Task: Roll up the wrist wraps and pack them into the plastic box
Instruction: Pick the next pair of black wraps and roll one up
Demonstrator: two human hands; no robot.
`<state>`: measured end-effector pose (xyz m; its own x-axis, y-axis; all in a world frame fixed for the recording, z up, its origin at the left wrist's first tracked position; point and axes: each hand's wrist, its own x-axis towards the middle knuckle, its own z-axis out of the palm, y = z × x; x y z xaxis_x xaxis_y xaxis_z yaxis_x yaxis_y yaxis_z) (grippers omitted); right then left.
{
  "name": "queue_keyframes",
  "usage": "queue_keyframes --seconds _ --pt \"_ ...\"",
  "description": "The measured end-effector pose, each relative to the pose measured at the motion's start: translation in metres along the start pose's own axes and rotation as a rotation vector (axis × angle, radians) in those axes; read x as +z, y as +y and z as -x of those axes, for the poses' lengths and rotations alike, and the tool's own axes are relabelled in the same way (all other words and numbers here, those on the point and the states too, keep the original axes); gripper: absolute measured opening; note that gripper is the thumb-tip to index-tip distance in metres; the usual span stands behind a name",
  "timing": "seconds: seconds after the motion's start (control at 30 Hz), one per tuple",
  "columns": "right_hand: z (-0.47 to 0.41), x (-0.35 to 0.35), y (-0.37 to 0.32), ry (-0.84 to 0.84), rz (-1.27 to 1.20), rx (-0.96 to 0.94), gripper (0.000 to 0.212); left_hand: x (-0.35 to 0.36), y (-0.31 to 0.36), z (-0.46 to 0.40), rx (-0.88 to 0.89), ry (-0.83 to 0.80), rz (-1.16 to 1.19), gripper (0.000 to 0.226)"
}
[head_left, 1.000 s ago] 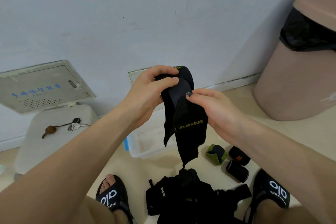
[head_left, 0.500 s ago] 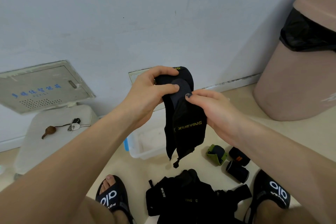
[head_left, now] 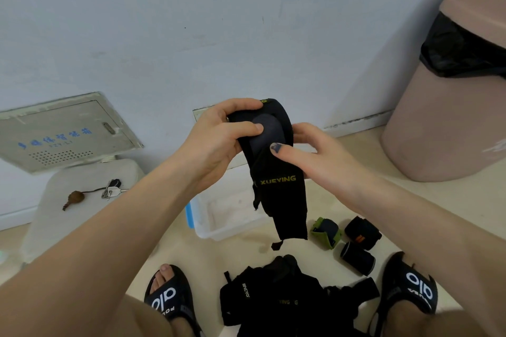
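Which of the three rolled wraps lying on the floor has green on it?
The leftmost rolled wrap, nearest the plastic box; the other two rolls are black, one with an orange mark.

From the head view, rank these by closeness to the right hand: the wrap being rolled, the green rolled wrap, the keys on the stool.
1. Black wrap being rolled: held by the right hand.
2. Green rolled wrap: on the floor, below that hand.
3. Keys: on the stool, far left.
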<state>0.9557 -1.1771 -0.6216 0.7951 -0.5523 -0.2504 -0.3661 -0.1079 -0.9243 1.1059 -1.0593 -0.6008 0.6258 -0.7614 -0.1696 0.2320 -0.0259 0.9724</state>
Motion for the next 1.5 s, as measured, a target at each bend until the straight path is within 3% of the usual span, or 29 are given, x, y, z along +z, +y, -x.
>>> queue_keyframes --seconds 0.1,0.3,0.4,0.63,0.77,0.97,1.2,1.5 --pt "0.001 -0.001 0.001 -0.022 -0.031 -0.022 0.02 0.001 0.001 0.001 0.004 0.012 0.027 0.034" --pt "0.001 0.001 -0.001 0.033 -0.165 -0.073 0.031 0.009 -0.007 0.006 0.038 -0.024 -0.101 0.043" --pt "0.001 0.0 -0.002 0.033 -0.185 -0.073 0.026 0.015 -0.01 0.007 0.051 -0.018 -0.154 0.036" --pt "0.001 0.006 -0.001 -0.021 -0.03 -0.092 0.025 0.018 -0.007 0.006 0.023 0.104 -0.051 0.034" --pt "0.004 0.007 -0.001 -0.005 -0.043 -0.119 0.029 0.021 -0.009 0.003 0.005 0.153 -0.046 0.023" --pt "0.0 0.004 -0.002 -0.016 -0.019 -0.119 0.032 0.02 -0.006 0.002 -0.035 0.19 0.042 0.028" --pt "0.002 0.01 0.001 -0.067 -0.013 -0.067 0.027 0.024 -0.007 0.002 -0.054 0.255 -0.043 0.015" --pt "0.003 0.008 -0.001 -0.062 -0.074 -0.063 0.017 0.028 -0.004 0.004 -0.059 0.286 -0.033 0.031"
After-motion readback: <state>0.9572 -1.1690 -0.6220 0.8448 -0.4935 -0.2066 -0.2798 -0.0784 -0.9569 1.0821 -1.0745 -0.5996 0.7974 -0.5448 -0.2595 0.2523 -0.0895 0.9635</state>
